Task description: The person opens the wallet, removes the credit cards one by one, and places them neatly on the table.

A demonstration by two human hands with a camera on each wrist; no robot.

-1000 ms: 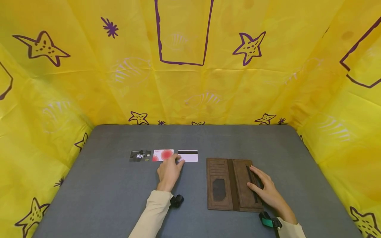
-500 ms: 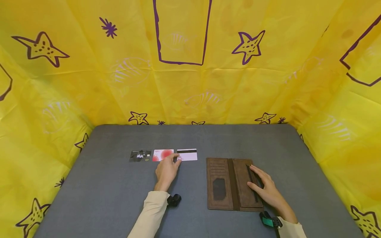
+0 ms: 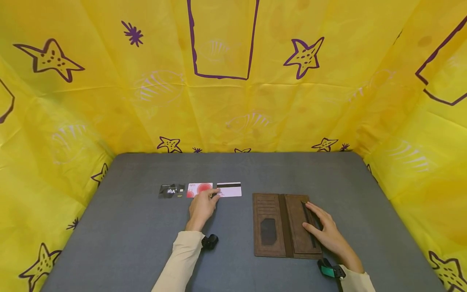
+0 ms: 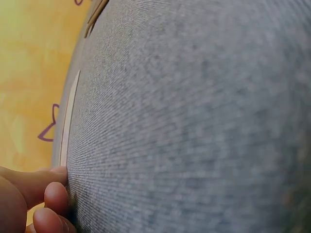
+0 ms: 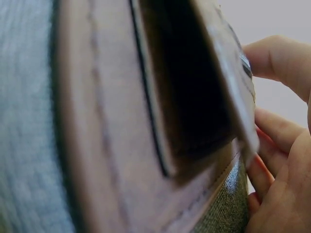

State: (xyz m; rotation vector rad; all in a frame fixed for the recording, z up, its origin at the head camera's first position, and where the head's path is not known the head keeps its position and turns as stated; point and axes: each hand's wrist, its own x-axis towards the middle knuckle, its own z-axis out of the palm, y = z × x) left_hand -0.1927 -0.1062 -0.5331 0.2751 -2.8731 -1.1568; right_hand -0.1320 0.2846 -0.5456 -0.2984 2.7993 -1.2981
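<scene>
My left hand (image 3: 202, 207) is at the left end of a white magnetic-stripe card (image 3: 233, 190), with curled thumb and forefinger pinching its edge. The left wrist view shows this card (image 4: 70, 114) lying low against the cloth, fingertips at its near end. Partly behind that hand is a white-and-red card (image 3: 194, 188); a black "Vip" card (image 3: 168, 191) lies left of it. On the right, my right hand (image 3: 326, 233) rests with loosely spread fingers on the right half of an opened brown wallet (image 3: 292, 202). A gaping pocket in the wallet (image 5: 121, 160) shows in the right wrist view.
A grey cloth (image 3: 146, 243) covers the table. Yellow curtains (image 3: 226, 109) with purple starfish drawings stand along the back and both sides. The wallet's left half has card slots (image 3: 267, 205) and a dark window pocket (image 3: 268, 232).
The magnetic-stripe card has shifted slightly left and away from me. My left hand and forearm have drifted left. The right hand stays on the wallet.
</scene>
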